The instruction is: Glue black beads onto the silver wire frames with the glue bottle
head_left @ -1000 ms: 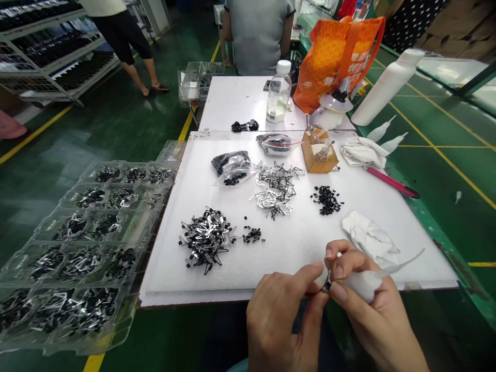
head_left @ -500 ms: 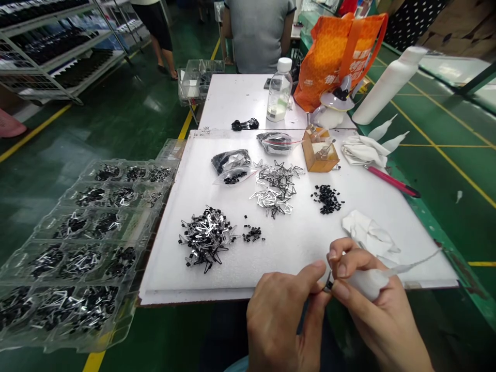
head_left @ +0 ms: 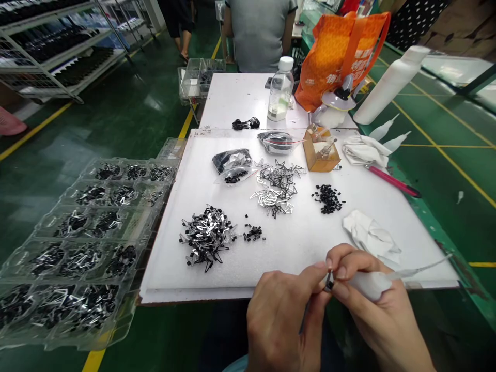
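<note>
One small clip (head_left: pixel 329 284) sits pinched by left fingers (head_left: pixel 311 277) and right fingers (head_left: pixel 344 293); uneven pressure could flick it loose.

A factory workshop: green floor (head_left: pixel 127 121) marked with yellow lines (head_left: pixel 94 360), a loaded metal rack (head_left: pixel 46 65), heaps of small parts (head_left: pixel 207 232) on a white surface (head_left: pixel 298 240).

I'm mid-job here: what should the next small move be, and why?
I'd probably firm up the left hand's pinch on the small clip first. The fingertips of both hands meet at it, and the right hand also holds a white bottle, its spout pointing away, so the right seems less free to steady it.
</note>
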Tool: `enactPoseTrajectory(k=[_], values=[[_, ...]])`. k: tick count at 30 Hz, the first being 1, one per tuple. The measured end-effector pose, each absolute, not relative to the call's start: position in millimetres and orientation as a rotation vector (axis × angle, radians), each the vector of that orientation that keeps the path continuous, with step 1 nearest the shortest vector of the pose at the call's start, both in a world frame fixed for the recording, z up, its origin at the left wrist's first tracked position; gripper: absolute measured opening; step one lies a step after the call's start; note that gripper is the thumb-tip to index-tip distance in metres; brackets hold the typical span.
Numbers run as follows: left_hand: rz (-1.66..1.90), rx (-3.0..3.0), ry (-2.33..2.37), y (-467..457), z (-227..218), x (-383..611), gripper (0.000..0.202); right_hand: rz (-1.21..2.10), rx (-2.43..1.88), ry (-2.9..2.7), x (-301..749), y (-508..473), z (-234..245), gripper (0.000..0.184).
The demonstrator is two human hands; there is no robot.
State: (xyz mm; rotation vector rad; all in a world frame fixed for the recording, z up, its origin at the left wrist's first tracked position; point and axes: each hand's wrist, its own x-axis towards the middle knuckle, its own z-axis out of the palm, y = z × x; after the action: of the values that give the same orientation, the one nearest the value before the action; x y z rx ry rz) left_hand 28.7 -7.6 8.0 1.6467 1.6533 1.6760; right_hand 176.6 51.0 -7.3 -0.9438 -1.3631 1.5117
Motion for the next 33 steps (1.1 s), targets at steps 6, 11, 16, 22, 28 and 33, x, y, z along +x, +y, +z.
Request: enactPoseTrajectory(k=[6, 11, 16, 22, 28, 33], values=[[1.639, 1.774, 1.638, -6, 13, 21, 0.033, 1.503, -0.924, -1.373, 175, 52, -3, 0.009], [1.607, 1.82, 1.638, -6, 16, 19, 0.035, 1.434, -0.977, -1.458, 179, 51, -5, 0.007], [1.625, 1.839, 1.632, -5, 16, 20, 0.033, 1.411, -0.979, -1.516, 183, 48, -6, 0.006], [1.63, 1.844, 1.628, -3, 14, 21, 0.034, 1.446, -0.948, -1.457, 178, 50, -6, 0.01], [1.706, 1.528, 1.641, -10, 8, 34, 0.04, 1.421, -0.973, -1.448, 180, 51, -10, 0.012], [1.616, 1.022, 1.618, -15, 21, 36, 0.047, 1.308, -1.035, -1.358, 181, 63, -7, 0.016]])
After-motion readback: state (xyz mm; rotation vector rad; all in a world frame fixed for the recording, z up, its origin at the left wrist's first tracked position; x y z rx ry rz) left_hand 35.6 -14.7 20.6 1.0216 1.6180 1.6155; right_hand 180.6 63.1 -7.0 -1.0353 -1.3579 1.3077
